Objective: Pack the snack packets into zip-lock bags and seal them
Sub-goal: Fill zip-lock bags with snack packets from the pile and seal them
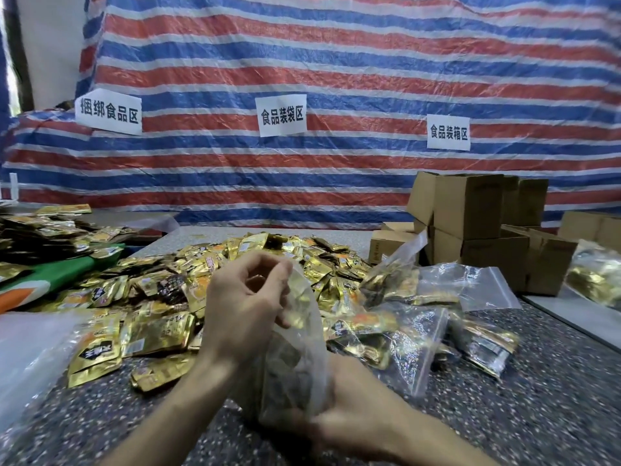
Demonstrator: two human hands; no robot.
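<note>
left hand [247, 309] pinches top edge of clear bag [302, 334] | right hand [359, 422] grips bag's lower end, blurred | gold snack packets [188, 284] heaped just behind on speckled table [521, 398] | filled bags [437, 294] to the right | cardboard boxes [470, 210] far right | striped tarp [336, 62] behind

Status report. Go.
Left hand pinches bag top; right hand grips its bottom. Bag part-filled, seal unclear from here. Packet pile behind, not in the way.

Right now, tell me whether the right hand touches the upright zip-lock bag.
Touching. Head view: the right hand grips the lower end of the zip-lock bag, fingers curled round it.
</note>
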